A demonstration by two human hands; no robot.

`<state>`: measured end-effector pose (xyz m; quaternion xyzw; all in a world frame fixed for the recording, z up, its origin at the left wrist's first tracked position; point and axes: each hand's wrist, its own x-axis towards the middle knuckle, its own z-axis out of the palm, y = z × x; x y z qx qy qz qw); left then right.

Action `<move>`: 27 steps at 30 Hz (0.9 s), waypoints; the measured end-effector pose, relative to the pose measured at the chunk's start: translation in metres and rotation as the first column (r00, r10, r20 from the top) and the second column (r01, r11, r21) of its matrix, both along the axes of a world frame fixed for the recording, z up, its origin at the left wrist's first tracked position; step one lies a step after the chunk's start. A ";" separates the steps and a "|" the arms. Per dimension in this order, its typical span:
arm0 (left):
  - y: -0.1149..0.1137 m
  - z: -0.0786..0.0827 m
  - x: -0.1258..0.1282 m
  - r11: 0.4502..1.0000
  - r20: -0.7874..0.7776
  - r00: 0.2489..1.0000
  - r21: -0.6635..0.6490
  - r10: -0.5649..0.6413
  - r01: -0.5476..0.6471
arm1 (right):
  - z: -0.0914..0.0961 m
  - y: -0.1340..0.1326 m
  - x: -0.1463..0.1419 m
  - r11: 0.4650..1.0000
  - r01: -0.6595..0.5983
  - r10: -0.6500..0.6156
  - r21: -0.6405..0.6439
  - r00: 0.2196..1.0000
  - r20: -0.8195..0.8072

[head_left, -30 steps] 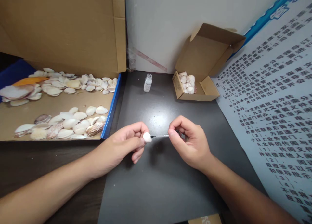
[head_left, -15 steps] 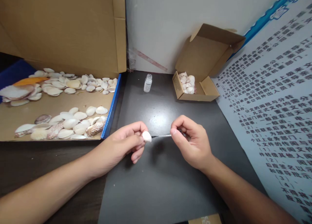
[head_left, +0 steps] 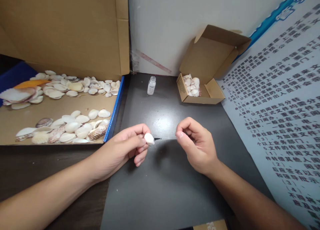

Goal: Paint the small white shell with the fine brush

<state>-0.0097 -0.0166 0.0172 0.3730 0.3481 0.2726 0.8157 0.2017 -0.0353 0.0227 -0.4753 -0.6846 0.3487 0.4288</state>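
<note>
My left hand (head_left: pixel 127 149) pinches a small white shell (head_left: pixel 149 138) between thumb and fingertips, just above the dark table (head_left: pixel 162 190). My right hand (head_left: pixel 197 146) is closed on a thin brush (head_left: pixel 165 139), whose dark tip touches the shell's right edge. Both hands hover near the middle of the table, a short gap between them.
A large open cardboard box (head_left: pixel 62 103) with a blue rim holds several shells at left. A small clear bottle (head_left: pixel 151 85) stands at the back. A small open carton (head_left: pixel 200 89) with shells sits at back right. A printed poster (head_left: pixel 280 123) slopes along the right.
My right hand has slid slightly right along the brush handle. The shell in my left hand has turned a little and shifted slightly left.
</note>
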 end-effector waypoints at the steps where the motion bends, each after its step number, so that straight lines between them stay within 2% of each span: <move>1: 0.000 0.001 0.000 1.000 -0.002 1.000 -0.003 0.003 -0.003 | 0.000 0.000 0.000 1.000 -0.025 0.025 -0.005 0.999 -0.023; 4: 0.000 0.001 0.001 1.000 0.005 1.000 -0.005 -0.006 0.006 | -0.001 0.000 -0.001 0.997 -0.075 0.075 -0.024 0.997 -0.002; 7: -0.001 0.000 0.000 1.000 0.004 1.000 -0.004 0.002 -0.002 | -0.001 0.001 -0.001 0.999 -0.038 0.039 -0.020 0.997 0.067; 13: 0.000 -0.003 0.000 1.000 0.020 1.000 -0.004 -0.006 0.006 | 0.000 0.000 0.001 0.998 -0.055 0.055 0.003 0.998 -0.020; 18: -0.001 0.000 0.000 1.000 0.004 1.000 -0.013 0.003 -0.003 | 0.000 0.000 -0.001 1.000 -0.018 0.019 -0.004 0.998 0.057; 23: -0.002 0.000 0.000 0.999 0.013 1.000 -0.030 0.015 -0.015 | 0.000 0.000 0.000 0.998 -0.068 0.068 -0.007 0.997 -0.045; 27: -0.001 -0.001 0.000 1.000 0.036 0.999 -0.019 -0.002 0.002 | 0.003 -0.001 -0.001 0.998 -0.056 0.056 0.009 0.998 0.035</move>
